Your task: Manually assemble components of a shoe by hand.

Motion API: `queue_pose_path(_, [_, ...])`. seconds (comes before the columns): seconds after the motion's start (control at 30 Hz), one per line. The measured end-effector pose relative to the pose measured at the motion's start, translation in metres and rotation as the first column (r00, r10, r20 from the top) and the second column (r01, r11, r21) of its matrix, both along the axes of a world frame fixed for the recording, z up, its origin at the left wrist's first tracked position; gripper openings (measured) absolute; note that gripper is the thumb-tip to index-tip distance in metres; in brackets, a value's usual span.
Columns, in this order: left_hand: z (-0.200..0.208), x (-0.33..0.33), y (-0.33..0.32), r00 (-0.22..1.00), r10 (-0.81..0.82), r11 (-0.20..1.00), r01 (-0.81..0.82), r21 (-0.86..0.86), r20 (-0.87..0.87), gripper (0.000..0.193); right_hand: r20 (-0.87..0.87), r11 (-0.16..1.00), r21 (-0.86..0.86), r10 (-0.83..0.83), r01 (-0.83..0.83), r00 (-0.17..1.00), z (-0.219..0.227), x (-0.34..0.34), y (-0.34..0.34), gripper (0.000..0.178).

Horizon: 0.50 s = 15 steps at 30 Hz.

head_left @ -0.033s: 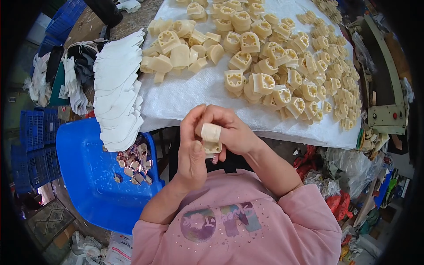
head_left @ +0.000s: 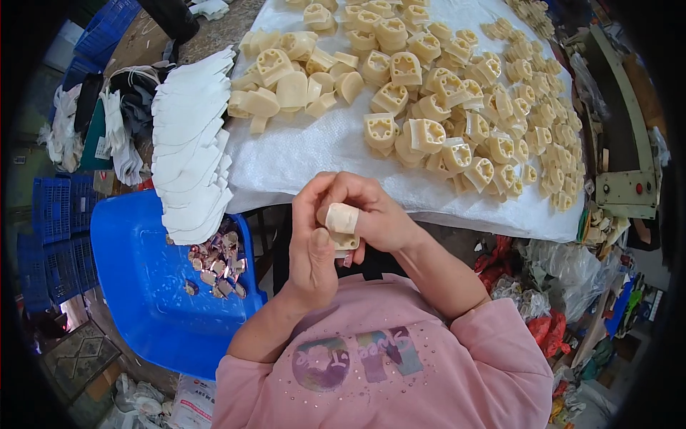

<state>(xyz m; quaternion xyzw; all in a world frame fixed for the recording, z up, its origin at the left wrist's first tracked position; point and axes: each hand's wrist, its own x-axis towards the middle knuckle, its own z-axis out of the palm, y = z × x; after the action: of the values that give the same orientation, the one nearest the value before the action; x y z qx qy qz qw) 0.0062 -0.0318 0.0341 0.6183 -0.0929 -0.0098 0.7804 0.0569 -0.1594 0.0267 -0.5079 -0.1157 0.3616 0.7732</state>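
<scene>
Close in front of my body, both hands are closed round one cream moulded plastic part [head_left: 348, 240]. Its lower edge with small holes shows between them; the rest is hidden by fingers. My left hand [head_left: 311, 250] wraps it from the left, thumb upright against it. My right hand [head_left: 376, 218] grips it from the right, its thumb lying across the top with a pale wrap round it. Beyond them, on the white-covered table [head_left: 286, 161], lie many similar cream parts [head_left: 427, 136] with hollow, holed faces. A smaller heap of smooth cream pieces [head_left: 291, 91] sits farther left.
A stack of white fabric-like pieces [head_left: 189, 143] overlaps along the table's left side. Below it a blue plastic tub [head_left: 136, 272] holds small shiny purple and beige bits [head_left: 220, 264]. Plastic bags [head_left: 564, 264] crowd the right, below a greenish machine frame [head_left: 629, 189].
Both hands have shifted very slightly, still closed on the cream part. Nothing else has visibly moved.
</scene>
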Motion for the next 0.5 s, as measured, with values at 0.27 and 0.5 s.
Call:
queue_pose_path(0.27, [-0.009, 0.005, -0.003, 0.964, 0.247, 0.952, -0.261, 0.157, 0.102, 0.051, 0.465, 0.981, 0.005, -0.172, 0.192, 0.868, -0.019, -0.017, 0.010, 0.021])
queue_pose_path(0.5, [-0.015, 0.010, -0.002, 0.960, 0.270, 0.955, -0.277, 0.110, 0.078, 0.041, 0.439, 0.955, 0.192, -0.290, 0.226, 0.851, -0.016, -0.019, 0.016, 0.036])
